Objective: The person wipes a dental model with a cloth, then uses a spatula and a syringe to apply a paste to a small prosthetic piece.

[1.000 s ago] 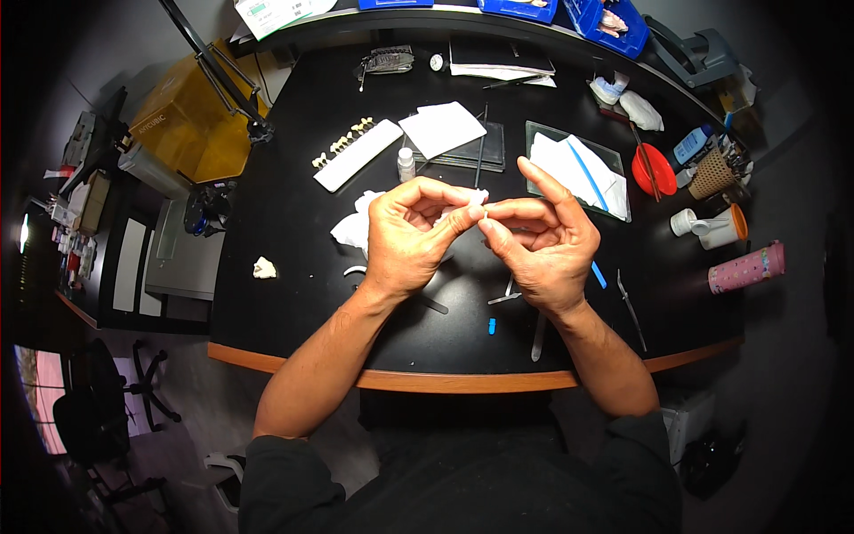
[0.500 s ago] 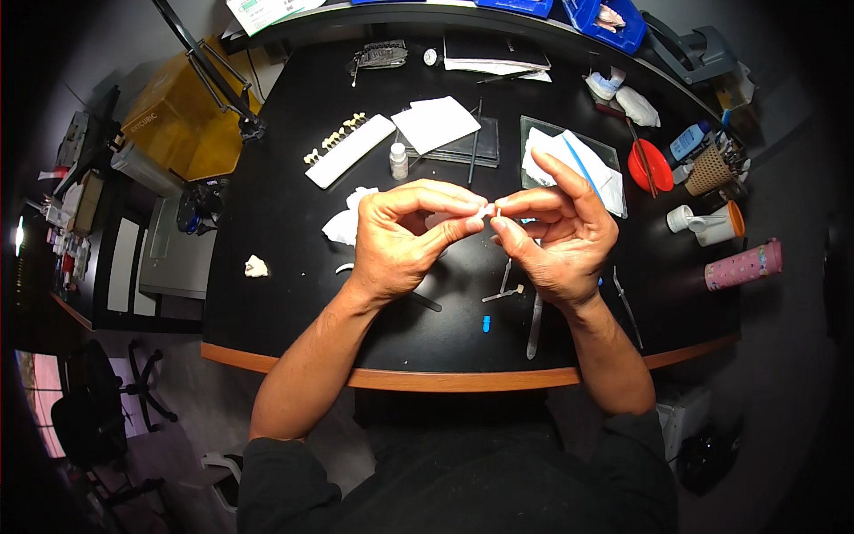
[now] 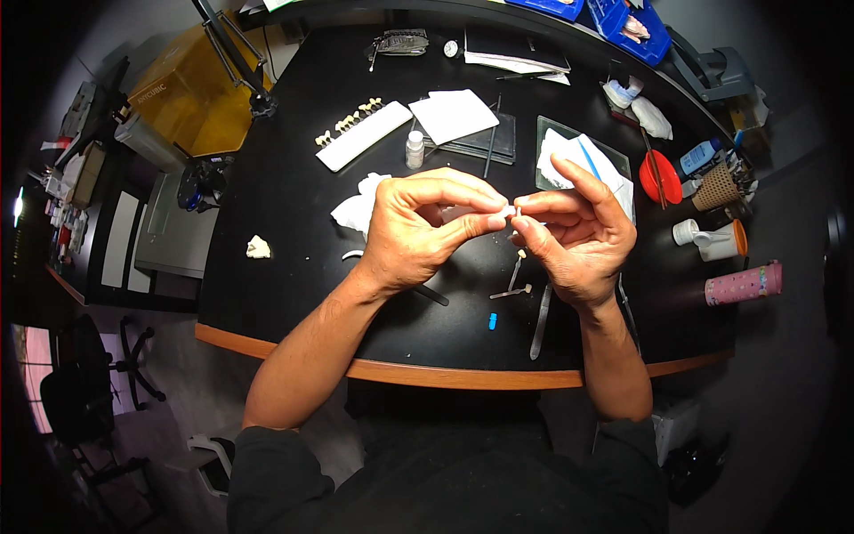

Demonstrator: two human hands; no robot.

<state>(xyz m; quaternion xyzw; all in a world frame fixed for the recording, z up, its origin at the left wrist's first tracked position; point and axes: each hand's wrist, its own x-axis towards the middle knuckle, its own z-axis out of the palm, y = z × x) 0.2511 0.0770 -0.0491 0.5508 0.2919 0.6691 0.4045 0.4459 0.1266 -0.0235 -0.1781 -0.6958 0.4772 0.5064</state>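
Above the middle of the black table, my left hand (image 3: 411, 224) pinches a tiny pale piece (image 3: 509, 212) between thumb and fingertips. Its kind is too small to make out. Thumb and forefinger of my right hand (image 3: 584, 238) close on a small whitish bit right beside it, while another finger stays raised. The fingertips of both hands nearly meet. Beneath them lie thin sticks with tooth-shaped tips (image 3: 511, 292), a small blue piece (image 3: 493, 321) and a flat metal tool (image 3: 541, 322). A crumpled white tissue (image 3: 356, 214) is partly hidden behind my left hand.
A white holder with tooth-shaped shade tabs (image 3: 365, 138) lies ahead on the left, beside a small bottle (image 3: 414, 149). A plaster piece (image 3: 258, 247) sits at the left. On the right stand a red bowl (image 3: 661, 178), white cups (image 3: 716, 242) and a pink flask (image 3: 743, 282).
The view has shifted slightly, so the table's things appear a little farther right. Both hands keep their pinches, fingertips still together.
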